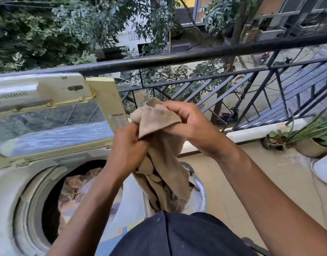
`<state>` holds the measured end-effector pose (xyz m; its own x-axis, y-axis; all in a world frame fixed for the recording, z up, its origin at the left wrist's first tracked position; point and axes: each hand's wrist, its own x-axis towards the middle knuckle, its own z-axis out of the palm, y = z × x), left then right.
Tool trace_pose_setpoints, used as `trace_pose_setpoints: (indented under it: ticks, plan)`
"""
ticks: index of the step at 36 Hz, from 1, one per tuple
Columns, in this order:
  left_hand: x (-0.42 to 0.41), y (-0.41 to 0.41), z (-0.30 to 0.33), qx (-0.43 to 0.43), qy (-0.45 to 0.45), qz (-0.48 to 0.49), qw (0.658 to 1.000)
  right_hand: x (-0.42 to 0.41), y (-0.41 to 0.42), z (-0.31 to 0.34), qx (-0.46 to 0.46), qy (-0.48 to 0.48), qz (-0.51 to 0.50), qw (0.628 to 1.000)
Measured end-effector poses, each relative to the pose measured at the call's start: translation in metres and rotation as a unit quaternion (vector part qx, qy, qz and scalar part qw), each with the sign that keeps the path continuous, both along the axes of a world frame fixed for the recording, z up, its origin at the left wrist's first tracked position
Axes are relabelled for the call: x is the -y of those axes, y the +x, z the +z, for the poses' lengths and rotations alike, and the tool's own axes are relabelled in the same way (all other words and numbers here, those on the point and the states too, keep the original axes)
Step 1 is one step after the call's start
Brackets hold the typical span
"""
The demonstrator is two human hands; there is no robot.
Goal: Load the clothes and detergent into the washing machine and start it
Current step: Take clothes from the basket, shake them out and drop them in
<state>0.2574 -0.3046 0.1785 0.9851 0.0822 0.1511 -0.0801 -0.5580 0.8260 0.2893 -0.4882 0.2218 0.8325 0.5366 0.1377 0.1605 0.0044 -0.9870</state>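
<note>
Washing machine (9, 182): near left, lid (48, 126) raised, drum mouth open; clothes in the drum (74, 185) lie bunched.
Left hand (129, 146): your fingers are curled round the tan garment's bunched middle, just right of the drum mouth.
Tan garment (168, 163): up between both your hands, its tail hanging into the white tub (200, 193).
Right hand (188, 126): your fingers pinch the top fold.
Step, as I judge it: loading clothes.
Next move: carry the garment left over the drum mouth, lift its tail clear of the tub rim, then let go.
Detergent: not in view.
</note>
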Motion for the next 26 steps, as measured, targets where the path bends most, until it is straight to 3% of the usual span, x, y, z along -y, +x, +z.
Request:
trace_pose_setpoints:
  ticks: [4, 6, 10, 16, 21, 26]
  plan:
    - [-0.016, 0.005, -0.010, 0.003, -0.078, 0.062, 0.995, 0.008, 0.001, -0.023, -0.014, -0.022, -0.037, 0.999]
    - [-0.020, 0.007, -0.007, 0.026, -0.117, 0.086, 0.989, 0.014, 0.000, -0.043, -0.019, -0.084, -0.078, 0.993]
    - [-0.017, 0.005, 0.017, 0.079, -0.213, 0.089, 0.970, 0.025, -0.002, -0.109, -0.060, -0.222, -0.067, 0.971]
    - [-0.025, 0.010, 0.037, 0.105, -0.273, 0.141, 0.946, 0.030, -0.010, -0.209, -0.082, -0.526, -0.006, 0.847]
    - [-0.025, 0.007, 0.039, 0.107, -0.281, 0.147, 0.942, 0.019, -0.017, -0.226, -0.077, -0.551, 0.015, 0.831]
    - [-0.030, 0.002, 0.033, 0.108, -0.258, 0.134, 0.951, 0.018, -0.006, -0.219, -0.069, -0.486, -0.036, 0.871]
